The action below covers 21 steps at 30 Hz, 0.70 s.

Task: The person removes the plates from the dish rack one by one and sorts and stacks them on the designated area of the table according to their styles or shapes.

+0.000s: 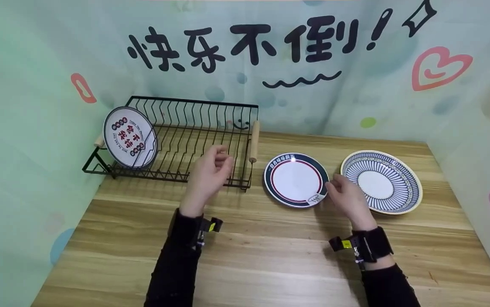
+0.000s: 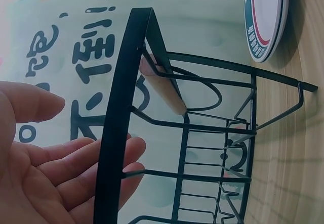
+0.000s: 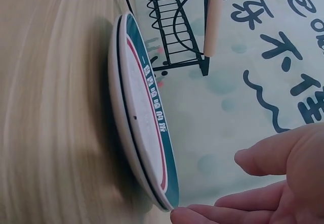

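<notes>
A round white plate (image 1: 296,181) with a dark green rim and red ring lies on the table. My right hand (image 1: 349,198) is at its right edge; in the right wrist view a fingertip (image 3: 185,216) meets or nearly meets the rim, and the thumb stands apart. My left hand (image 1: 211,175) hovers by the front right part of a black wire dish rack (image 1: 185,102), fingers loosely bent and holding nothing. In the left wrist view that hand (image 2: 55,158) is partly behind the rack's bar. A white plate with red lettering (image 1: 128,136) leans upright in the rack's left end.
An oval bowl-like dish (image 1: 381,181) with blue stripes sits to the right, partly behind my right hand. The rack has wooden handles (image 1: 255,140) at its ends. A printed cloth (image 1: 236,76) hangs behind and beside the wooden table (image 1: 262,264).
</notes>
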Motion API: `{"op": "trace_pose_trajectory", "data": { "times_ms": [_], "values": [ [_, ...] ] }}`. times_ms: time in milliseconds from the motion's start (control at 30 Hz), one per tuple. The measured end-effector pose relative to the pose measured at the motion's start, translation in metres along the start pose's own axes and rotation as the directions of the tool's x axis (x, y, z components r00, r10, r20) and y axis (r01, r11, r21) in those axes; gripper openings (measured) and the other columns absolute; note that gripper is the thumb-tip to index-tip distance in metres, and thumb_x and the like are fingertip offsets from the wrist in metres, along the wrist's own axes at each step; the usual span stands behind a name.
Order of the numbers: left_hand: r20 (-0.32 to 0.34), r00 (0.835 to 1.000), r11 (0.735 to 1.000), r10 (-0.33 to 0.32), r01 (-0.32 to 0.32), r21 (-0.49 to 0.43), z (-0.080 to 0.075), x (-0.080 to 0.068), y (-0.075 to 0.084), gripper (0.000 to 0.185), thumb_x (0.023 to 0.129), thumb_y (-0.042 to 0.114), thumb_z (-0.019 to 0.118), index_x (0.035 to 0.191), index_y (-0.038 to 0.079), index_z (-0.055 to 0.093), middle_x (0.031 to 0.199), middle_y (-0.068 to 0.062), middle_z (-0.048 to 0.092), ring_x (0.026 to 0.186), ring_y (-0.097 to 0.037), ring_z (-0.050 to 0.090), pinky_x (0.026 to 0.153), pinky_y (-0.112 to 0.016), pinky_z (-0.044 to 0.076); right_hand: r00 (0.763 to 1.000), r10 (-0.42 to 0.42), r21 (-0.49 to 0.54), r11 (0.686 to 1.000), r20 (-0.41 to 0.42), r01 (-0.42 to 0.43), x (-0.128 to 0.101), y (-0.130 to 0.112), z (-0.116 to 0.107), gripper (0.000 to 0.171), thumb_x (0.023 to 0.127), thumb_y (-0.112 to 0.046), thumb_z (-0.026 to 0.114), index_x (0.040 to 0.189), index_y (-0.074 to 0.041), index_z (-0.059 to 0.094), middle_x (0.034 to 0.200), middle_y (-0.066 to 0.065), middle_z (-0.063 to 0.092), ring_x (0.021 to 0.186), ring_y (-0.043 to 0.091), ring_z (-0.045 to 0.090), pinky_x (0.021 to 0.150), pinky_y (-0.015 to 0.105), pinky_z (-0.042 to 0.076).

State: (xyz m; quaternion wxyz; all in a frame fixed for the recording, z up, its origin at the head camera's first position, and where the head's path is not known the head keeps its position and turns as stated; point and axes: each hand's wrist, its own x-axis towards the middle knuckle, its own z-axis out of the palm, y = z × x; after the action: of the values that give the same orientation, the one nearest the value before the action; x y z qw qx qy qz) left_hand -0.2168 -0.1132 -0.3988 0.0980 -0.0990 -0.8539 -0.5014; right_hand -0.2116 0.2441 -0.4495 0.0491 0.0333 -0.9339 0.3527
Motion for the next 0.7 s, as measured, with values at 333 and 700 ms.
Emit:
{"op": "trace_pose_trajectory", "data": {
  "times_ms": [333, 700],
  "values": [
    [-0.021, 1.000, 0.999, 0.011, -0.010, 0.052, -0.001, 0.001, -0.001, 0.041, 0.099, 0.024, 0.059, 0.134, 0.002, 0.053, 0.116, -0.012, 0.067, 0.101, -0.022, 0.064, 0.091, -0.036, 0.053, 0.998, -0.049, 0.083, 0.995, -0.050, 0.054, -0.003, -0.007, -0.003, 0.041, 0.098, -0.012, 0.059, 0.130, 0.014, 0.053, 0.118, 0.031, 0.063, 0.109, 0.042, 0.062, 0.097, 0.050, 0.049],
    [-0.022, 1.000, 0.998, 0.018, -0.017, 0.067, -0.004, 0.002, -0.007, 0.040, 0.099, 0.020, 0.059, 0.133, 0.001, 0.052, 0.118, -0.014, 0.066, 0.104, -0.023, 0.064, 0.093, -0.036, 0.053, 0.980, -0.126, 0.042, 0.990, -0.157, 0.134, -0.005, -0.014, -0.006, 0.037, 0.097, -0.009, 0.061, 0.128, 0.011, 0.057, 0.114, 0.027, 0.065, 0.104, 0.039, 0.064, 0.094, 0.050, 0.050]
  ]
}}
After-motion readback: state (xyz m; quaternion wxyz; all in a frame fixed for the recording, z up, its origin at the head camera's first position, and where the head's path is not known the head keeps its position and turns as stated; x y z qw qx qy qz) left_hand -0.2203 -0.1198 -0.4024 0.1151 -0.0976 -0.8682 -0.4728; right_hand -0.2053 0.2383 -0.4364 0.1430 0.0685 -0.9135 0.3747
